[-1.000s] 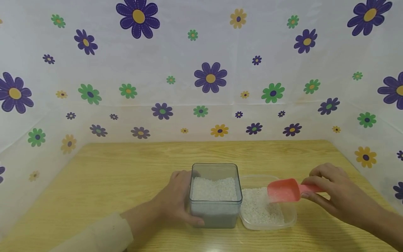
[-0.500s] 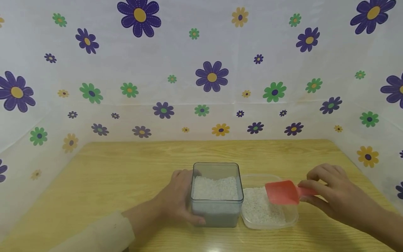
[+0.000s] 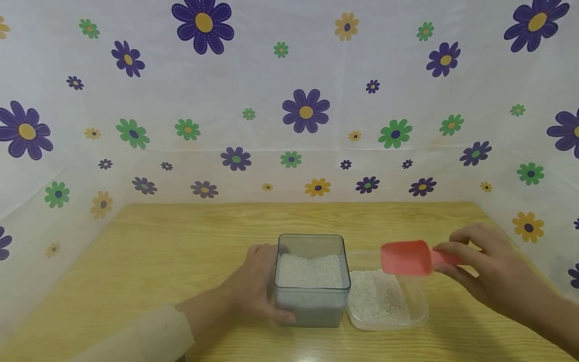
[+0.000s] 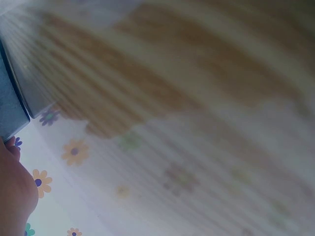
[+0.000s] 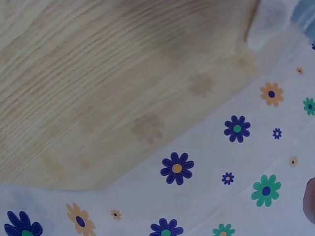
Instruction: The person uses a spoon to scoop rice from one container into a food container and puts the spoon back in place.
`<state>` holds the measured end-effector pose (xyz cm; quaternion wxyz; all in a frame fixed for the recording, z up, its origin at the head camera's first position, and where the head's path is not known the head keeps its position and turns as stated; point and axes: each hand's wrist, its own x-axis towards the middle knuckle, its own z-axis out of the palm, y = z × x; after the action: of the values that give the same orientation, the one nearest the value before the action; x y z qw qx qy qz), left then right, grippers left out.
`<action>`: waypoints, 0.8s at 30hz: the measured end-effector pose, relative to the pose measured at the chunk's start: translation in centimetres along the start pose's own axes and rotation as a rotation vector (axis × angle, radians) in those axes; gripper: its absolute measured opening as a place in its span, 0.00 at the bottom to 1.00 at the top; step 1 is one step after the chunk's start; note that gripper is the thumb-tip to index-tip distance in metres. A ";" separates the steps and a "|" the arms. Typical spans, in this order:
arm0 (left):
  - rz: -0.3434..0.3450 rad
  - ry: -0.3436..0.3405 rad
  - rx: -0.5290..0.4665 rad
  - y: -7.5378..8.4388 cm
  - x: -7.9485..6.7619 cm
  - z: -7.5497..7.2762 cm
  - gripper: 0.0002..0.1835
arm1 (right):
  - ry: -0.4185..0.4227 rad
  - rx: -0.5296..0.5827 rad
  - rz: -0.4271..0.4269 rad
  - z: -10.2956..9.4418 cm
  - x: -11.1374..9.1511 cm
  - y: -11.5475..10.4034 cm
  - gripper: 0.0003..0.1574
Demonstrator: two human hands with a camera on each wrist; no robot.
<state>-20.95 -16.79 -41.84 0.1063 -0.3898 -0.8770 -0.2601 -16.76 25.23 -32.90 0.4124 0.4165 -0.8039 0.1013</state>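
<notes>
In the head view, a square, see-through grey container (image 3: 312, 306) stands on the table, filled part way with white rice (image 3: 309, 271). My left hand (image 3: 253, 286) holds it from the left side, thumb across the front and fingers toward the back. Against its right side sits a low clear plastic tub (image 3: 418, 306), also with rice (image 3: 377, 296) in it. My right hand (image 3: 488, 269) pinches the handle of a red scoop (image 3: 406, 258) above this tub. No rice shows in the scoop. The left wrist view has the grey container (image 4: 12, 98) at its edge.
The wood-grain table (image 3: 190, 231) stretches behind and to both sides of the containers. A white sheet (image 3: 253, 75) printed with flowers hangs behind it and along both sides. In the right wrist view, part of the clear tub (image 5: 270, 22) shows at the top right.
The scoop first dips and turns over the tub, then rises, its bowl facing me again. My left hand and both containers stay in place.
</notes>
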 end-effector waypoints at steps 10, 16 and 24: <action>-0.006 -0.004 0.003 0.0 -0.4 -0.1 0.62 | 0.009 0.162 0.247 0.0 3.6 -1.9 0.28; 0.002 0.010 0.013 0.0 -0.4 0.0 0.62 | -0.084 0.215 0.121 1.8 6.7 -3.2 0.31; 0.005 0.003 0.024 0.0 0.0 0.1 0.61 | -0.427 0.179 -0.009 4.8 10.6 -5.4 0.12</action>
<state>-20.97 -16.73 -41.92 0.1131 -0.3901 -0.8790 -0.2499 -18.74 13.14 -29.01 0.1950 0.4669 -0.8588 0.0799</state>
